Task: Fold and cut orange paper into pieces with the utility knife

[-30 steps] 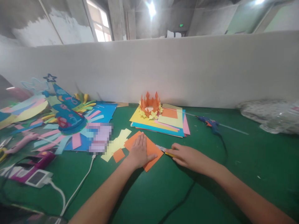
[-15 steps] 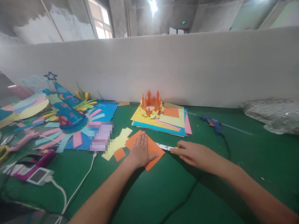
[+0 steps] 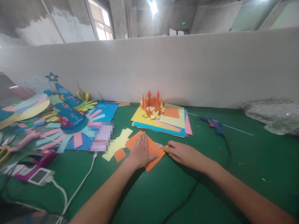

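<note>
On the near part of the green table (image 3: 245, 171), the person's left hand (image 3: 140, 153) lies flat and spread on a square of orange paper (image 3: 154, 148), gripping nothing but pressing it down. Just to the right, the right hand (image 3: 181, 154) is closed around a yellow-handled utility knife (image 3: 166, 149), its blade tip by the paper's right-hand edge; whether it touches the edge is too small to tell. Half a second ago the right hand sat farther out with more of the blade showing; it has since moved in toward the paper, while the left hand and the sheet have stayed put. That seems to bring the blade back to the edge, with the sheet well braced for cutting. To the sheet's left lie a small orange square (image 3: 120, 155) and pale yellow pieces (image 3: 116, 144). Beyond, an orange paper crown (image 3: 152, 104) stands on a stack of coloured paper (image 3: 139, 118), a blue glue gun (image 3: 216, 126) rests to the right, and a white partition (image 3: 187, 68) closes the back.
</note>
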Motion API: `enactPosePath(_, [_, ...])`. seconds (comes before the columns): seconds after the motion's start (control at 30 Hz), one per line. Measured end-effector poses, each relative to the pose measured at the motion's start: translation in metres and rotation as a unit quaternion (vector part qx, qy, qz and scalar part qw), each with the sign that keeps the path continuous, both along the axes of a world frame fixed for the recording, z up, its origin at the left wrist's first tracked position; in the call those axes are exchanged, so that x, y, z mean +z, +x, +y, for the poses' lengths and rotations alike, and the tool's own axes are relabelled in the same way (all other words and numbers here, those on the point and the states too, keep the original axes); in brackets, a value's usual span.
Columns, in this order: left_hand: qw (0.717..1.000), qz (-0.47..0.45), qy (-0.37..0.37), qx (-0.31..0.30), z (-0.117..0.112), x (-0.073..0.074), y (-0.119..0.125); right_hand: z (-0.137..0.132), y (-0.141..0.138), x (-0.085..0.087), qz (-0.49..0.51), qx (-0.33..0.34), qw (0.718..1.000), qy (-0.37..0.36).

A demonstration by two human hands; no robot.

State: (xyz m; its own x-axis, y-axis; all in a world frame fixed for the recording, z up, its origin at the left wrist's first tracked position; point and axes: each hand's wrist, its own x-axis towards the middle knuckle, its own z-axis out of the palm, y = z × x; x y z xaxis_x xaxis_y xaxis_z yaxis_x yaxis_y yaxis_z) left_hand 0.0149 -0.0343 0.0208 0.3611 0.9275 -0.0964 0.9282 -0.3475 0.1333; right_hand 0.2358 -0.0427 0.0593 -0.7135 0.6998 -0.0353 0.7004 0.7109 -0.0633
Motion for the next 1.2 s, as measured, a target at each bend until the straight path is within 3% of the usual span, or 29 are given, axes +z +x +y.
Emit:
enactPosePath(0.6, [0.999,-0.023,0.036,-0.003,-0.001,-0.005,-0.001,0.039,-0.024,-0.009,0.015,-0.012,0.999,0.051])
enactPosePath(0.83, [0.998,-0.042,0.038,-0.017,-0.004,0.000,-0.002,0.026,0.025,-0.004,0.072,-0.067,0.994,0.040])
enactPosePath(1.03, [0.997,-0.056,0.055,-0.023,-0.003,0.001,0.000,0.024,0.088,0.001,0.119,-0.239,0.960,0.079])
enactPosePath(1.2, [0.996,-0.030,0.085,0.003,-0.002,0.004,0.003,0.032,0.105,-0.008,0.096,-0.348,0.922,0.141])
